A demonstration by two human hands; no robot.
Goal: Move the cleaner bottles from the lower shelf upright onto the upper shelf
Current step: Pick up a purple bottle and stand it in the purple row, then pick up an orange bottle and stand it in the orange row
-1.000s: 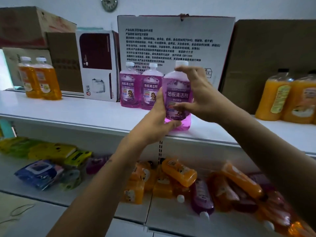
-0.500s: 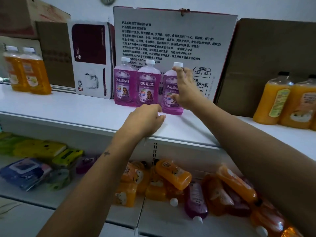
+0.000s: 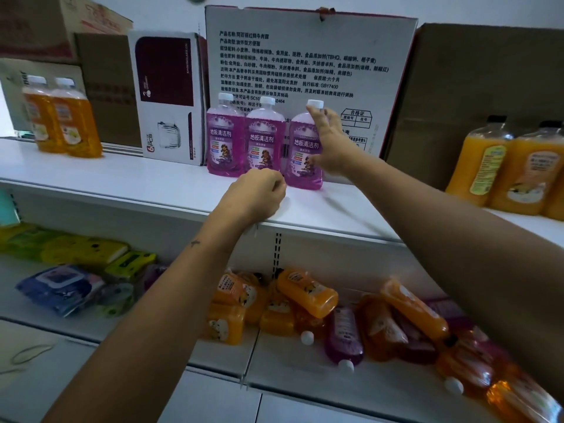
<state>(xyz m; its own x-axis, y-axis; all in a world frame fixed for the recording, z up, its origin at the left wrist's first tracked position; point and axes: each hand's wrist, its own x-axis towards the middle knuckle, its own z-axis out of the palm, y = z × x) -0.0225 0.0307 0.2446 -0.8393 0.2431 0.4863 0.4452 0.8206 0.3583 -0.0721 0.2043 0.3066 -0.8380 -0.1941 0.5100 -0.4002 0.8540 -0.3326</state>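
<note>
Three purple cleaner bottles stand upright in a row on the white upper shelf (image 3: pixel 122 181): the left one (image 3: pixel 224 141), the middle one (image 3: pixel 264 145) and the right one (image 3: pixel 302 154). My right hand (image 3: pixel 331 145) lies against the right bottle's side, fingers spread, one fingertip by its white cap. My left hand (image 3: pixel 256 196) rests curled on the shelf's front edge, holding nothing. On the lower shelf (image 3: pixel 305 386) lies a pile of bottles on their sides, among them an orange one (image 3: pixel 306 293) and a purple one (image 3: pixel 343 334).
Upright orange bottles stand at the upper shelf's left (image 3: pixel 61 117) and right (image 3: pixel 503 166). Behind the purple row are a white printed carton (image 3: pixel 305 56), a small white box (image 3: pixel 171 96) and a brown carton (image 3: pixel 488 71). Wipe packs (image 3: pixel 58 288) lie at the lower left.
The third purple bottle went from both hands at the shelf front to standing beside the other two. My left hand let go and curled on the shelf edge; my right hand's fingers opened.
</note>
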